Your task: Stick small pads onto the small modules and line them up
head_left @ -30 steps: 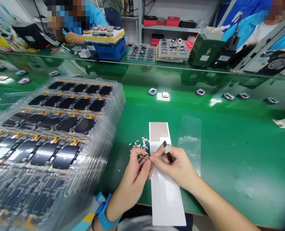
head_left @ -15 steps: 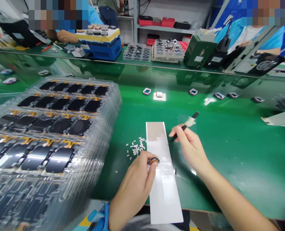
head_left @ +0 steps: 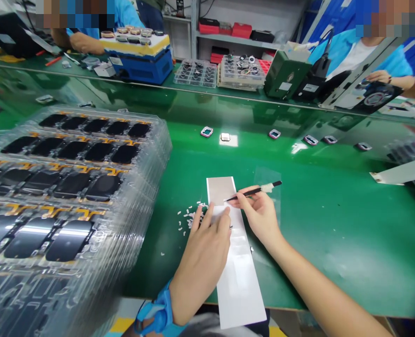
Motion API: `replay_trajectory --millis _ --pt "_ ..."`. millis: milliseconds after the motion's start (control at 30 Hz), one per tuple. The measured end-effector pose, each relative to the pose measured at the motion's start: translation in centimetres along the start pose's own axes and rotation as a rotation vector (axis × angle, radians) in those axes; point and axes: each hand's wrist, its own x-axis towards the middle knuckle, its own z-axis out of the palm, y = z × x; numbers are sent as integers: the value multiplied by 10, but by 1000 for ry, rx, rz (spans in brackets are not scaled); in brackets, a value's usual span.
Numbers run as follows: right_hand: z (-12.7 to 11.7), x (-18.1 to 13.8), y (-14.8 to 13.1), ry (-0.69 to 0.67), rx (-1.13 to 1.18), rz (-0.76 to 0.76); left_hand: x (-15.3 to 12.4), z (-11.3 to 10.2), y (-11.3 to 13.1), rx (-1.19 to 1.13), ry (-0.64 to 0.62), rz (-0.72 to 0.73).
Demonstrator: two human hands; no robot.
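Note:
My left hand [head_left: 204, 255] reaches over a long white sheet [head_left: 240, 285], its forward fingers stretched onto the sheet. A small dark-rimmed part [head_left: 231, 227] peeks out beside the hand; the thumb's grip on it is mostly hidden. My right hand [head_left: 261, 213] pinches black tweezers [head_left: 251, 192] wrapped with something whitish near the rear. The tweezers' tips point left, at the lower edge of the sheet's greyish-beige section [head_left: 220, 189]. Left of the sheet lie several tiny white pieces [head_left: 189, 217], partly covered by my left fingers.
Stacked clear trays [head_left: 123, 196] of black screens rise on the left. Several small watch cases [head_left: 206, 132] line the back of the green table [head_left: 333, 252]. Behind stand a blue machine [head_left: 142, 68] and lidded compartment boxes [head_left: 195, 73]. Two people sit across.
My left hand has turned palm-down and stretched its fingers forward over the sheet. My right hand has moved left, bringing the tweezers lower and flatter over the sheet. The view has shifted slightly.

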Motion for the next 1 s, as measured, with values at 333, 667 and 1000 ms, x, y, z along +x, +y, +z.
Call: replay_trajectory --millis 333,667,1000 --pt "1 2 -8 -4 66 44 0 3 1 44 20 -28" --pt "-13 -23 -49 105 199 -58 -1 1 0 -251 201 -71" --pt "16 -84 -33 313 240 -235 -10 -6 9 -1353 209 -313"
